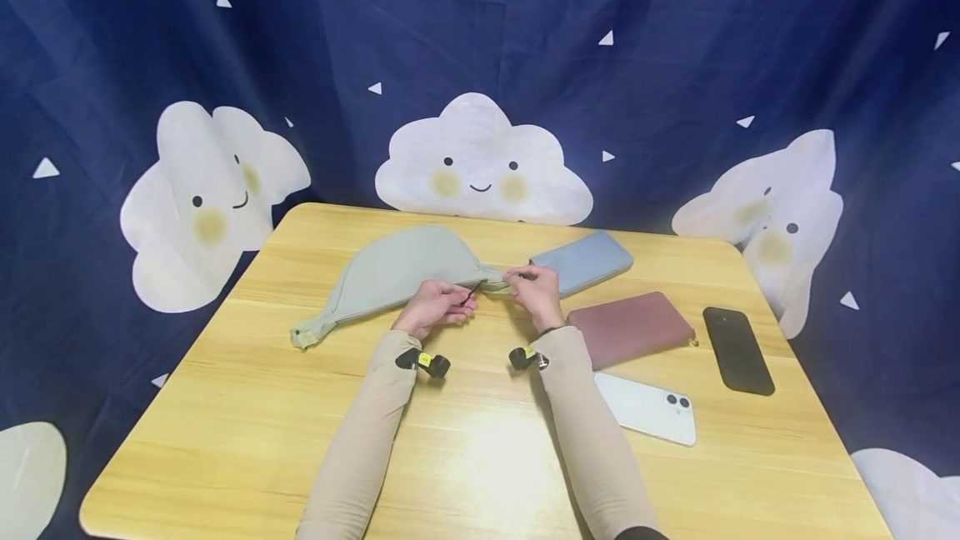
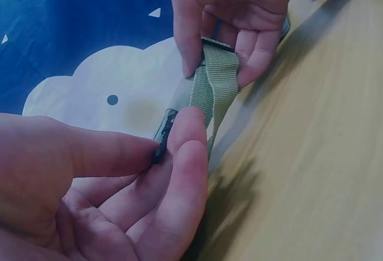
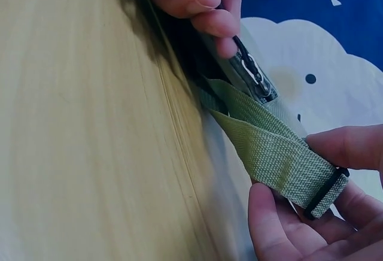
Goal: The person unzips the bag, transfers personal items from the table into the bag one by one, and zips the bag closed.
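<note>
A pale grey-green crescent-shaped waist bag point(image 1: 405, 269) lies on the table. At the right end of its zipper point(image 3: 257, 81), my left hand point(image 1: 438, 307) pinches the black zipper pull point(image 2: 160, 147) between thumb and fingers. My right hand point(image 1: 536, 290) holds the bag's green webbing strap point(image 3: 281, 153) beside a black slider buckle point(image 3: 326, 192). In the right wrist view the strap lies folded in a loop next to the zipper end. The zipper looks closed along the edge seen in the head view.
Right of the bag lie a blue wallet point(image 1: 592, 261), a maroon wallet point(image 1: 633, 327), a black phone point(image 1: 738, 351) and a white phone point(image 1: 645, 407). The wooden table point(image 1: 225, 432) meets a dark blue cloud-print curtain point(image 1: 315, 40) at its back.
</note>
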Motion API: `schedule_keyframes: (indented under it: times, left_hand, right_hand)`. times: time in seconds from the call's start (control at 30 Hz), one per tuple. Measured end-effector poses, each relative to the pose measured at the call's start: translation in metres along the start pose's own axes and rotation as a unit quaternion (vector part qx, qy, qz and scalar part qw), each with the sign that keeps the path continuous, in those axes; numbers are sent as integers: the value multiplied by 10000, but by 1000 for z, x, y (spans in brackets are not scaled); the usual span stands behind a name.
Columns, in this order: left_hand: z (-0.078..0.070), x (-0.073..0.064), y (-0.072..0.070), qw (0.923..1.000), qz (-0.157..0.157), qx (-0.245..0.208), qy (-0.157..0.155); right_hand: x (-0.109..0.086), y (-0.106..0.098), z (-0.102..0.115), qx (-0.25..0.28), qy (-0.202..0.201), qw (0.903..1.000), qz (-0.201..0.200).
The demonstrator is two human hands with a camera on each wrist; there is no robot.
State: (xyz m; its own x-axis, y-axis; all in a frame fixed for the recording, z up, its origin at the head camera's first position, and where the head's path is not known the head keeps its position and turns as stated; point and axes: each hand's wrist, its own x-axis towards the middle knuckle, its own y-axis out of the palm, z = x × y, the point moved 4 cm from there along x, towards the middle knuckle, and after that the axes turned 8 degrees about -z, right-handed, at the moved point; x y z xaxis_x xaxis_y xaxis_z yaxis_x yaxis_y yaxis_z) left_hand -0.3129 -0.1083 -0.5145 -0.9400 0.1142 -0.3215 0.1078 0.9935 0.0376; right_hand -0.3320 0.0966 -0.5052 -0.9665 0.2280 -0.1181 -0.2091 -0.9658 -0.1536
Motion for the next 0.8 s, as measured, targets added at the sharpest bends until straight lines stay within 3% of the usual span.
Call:
schedule_keyframes:
  times: [0.8]
  left_hand:
    - [1, 0, -5, 9995, 197, -222, -115]
  right_hand:
    - [3, -5, 0, 120, 36, 9997, -228]
